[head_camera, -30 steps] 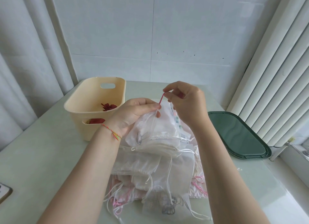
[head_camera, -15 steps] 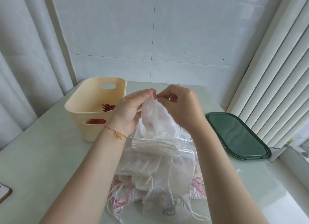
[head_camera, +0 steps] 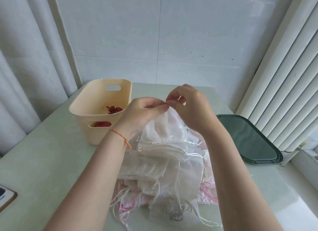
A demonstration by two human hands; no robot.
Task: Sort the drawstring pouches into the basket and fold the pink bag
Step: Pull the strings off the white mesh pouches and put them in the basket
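Note:
A heap of sheer white drawstring pouches (head_camera: 163, 168) lies on the pale table in front of me, with pink fabric (head_camera: 208, 194) showing under its lower edge. My left hand (head_camera: 139, 115) and my right hand (head_camera: 191, 108) meet above the heap and together pinch the top edge of one white pouch (head_camera: 165, 127), lifting it off the pile. A cream plastic basket (head_camera: 86, 120) stands to the left of the hands; a dark red pouch (head_camera: 114, 109) lies inside it.
A dark green oval tray (head_camera: 249, 139) lies at the right by the window blinds. A tiled wall closes the back, a white curtain hangs at the left. A dark object with a tan rim (head_camera: 6, 196) pokes in at the left edge.
Both hands rose and came together at the pouch's top edge. The pink cord seen in my right hand a second ago is hidden now.

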